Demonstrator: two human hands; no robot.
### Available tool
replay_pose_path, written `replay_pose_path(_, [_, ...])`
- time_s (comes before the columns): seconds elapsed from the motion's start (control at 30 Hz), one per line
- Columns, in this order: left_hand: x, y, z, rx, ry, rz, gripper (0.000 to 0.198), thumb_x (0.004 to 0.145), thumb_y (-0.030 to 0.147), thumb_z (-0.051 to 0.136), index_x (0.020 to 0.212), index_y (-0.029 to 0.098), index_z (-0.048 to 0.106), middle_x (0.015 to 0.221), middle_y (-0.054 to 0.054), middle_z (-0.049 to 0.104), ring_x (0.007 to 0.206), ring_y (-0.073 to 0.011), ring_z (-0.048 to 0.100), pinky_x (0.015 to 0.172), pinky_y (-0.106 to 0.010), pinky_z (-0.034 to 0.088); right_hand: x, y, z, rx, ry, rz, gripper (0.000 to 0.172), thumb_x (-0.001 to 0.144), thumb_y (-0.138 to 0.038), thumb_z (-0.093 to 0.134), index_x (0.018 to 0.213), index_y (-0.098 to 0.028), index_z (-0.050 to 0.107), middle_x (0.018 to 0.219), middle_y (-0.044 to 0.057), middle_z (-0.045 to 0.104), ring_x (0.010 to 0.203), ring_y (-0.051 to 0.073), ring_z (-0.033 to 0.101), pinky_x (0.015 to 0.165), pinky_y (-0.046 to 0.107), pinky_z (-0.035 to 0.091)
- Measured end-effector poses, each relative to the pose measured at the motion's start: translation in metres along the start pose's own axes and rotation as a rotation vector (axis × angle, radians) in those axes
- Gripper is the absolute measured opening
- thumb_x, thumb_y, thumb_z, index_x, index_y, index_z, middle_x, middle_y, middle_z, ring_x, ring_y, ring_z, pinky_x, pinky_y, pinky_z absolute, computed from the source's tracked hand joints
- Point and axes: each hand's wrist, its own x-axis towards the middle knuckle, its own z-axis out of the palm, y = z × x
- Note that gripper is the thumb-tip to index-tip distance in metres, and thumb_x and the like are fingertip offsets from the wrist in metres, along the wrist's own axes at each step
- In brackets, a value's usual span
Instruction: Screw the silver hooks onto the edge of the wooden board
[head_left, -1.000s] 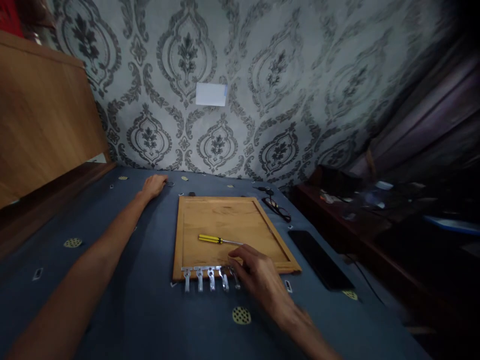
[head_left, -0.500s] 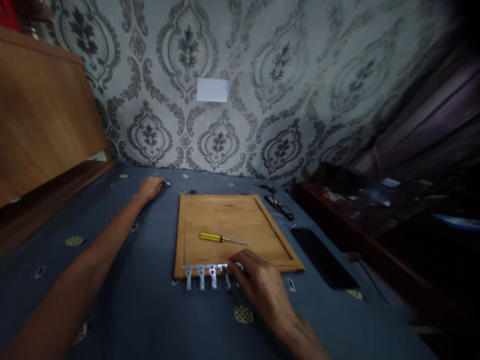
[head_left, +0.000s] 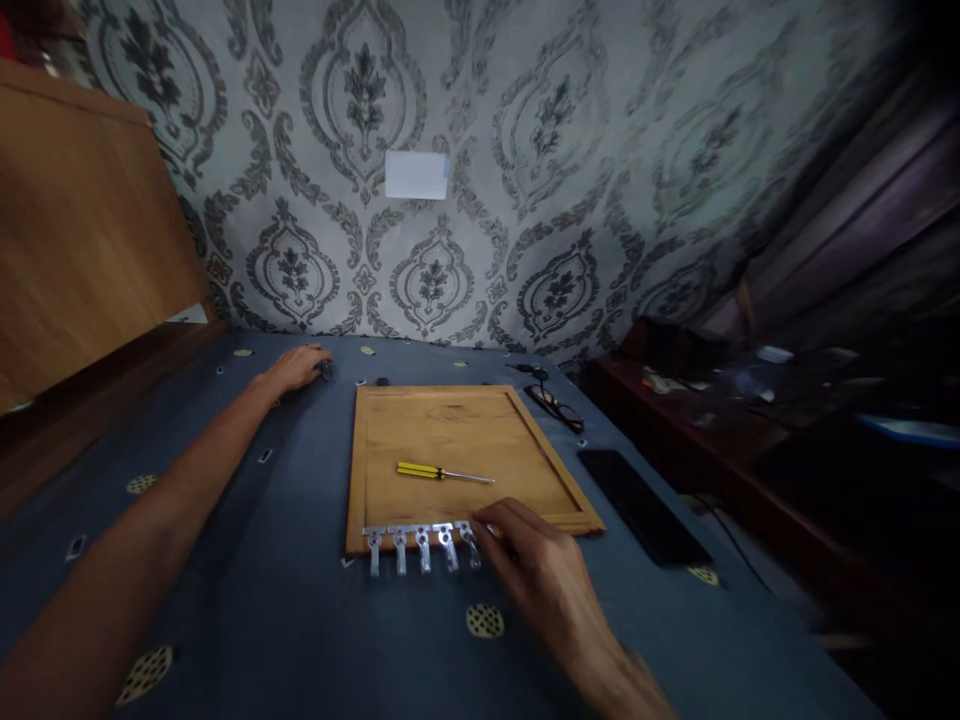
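A framed wooden board (head_left: 450, 430) lies on the blue patterned cloth, with a yellow-and-black screwdriver (head_left: 442, 473) resting on it. Along its near edge runs a row of several shiny T-shaped hooks (head_left: 423, 547), their stems hanging over the edge. My right hand (head_left: 540, 560) is at the right end of this row, thumb and fingers pinched at the last hook (head_left: 469, 545). Farther back on the left, my left hand (head_left: 298, 367) rests on the cloth, fingers curled around a small dark, shiny thing (head_left: 327, 370) that is too small to name.
Right of the board lie a black phone (head_left: 641, 505) and eyeglasses (head_left: 555, 407), with a dark cable-like item (head_left: 531, 371) behind them. A wooden cabinet (head_left: 97, 220) stands at the left. A cluttered dark red table (head_left: 667, 430) is on the right. Patterned wallpaper closes the back.
My right hand has moved slightly right along the edge, from the fourth hook to the last one, now more visible. My left hand's fingers have shifted over the small thing. The view has tilted slightly.
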Motion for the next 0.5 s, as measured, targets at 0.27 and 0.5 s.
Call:
replay_pose_path(0.27, [-0.014,0.009,-0.002,0.035,-0.043,-0.08,0.037,0.099,0.039,0.065,0.13,0.018,0.064,0.133,-0.011,0.065,0.115,-0.0237,0.067,0.098,-0.046,0.06,-0.004,-0.003,0.001,0.032,0.007,0.003,0.021,0.1,-0.017,0.056,0.087,-0.021,0.072,0.08,0.002,0.075,0.067,0.017,0.075,0.06,0.026,0.051])
replay_pose_path(0.5, [-0.042,0.029,-0.016,-0.067,0.089,-0.102,0.03,0.1,0.037,0.065,0.121,0.016,0.067,0.121,-0.009,0.069,0.108,-0.0215,0.068,0.096,-0.044,0.059,-0.003,-0.004,0.002,0.114,-0.05,0.037,0.024,0.102,-0.024,0.053,0.088,-0.021,0.072,0.084,0.005,0.077,0.072,0.019,0.075,0.064,0.028,0.053])
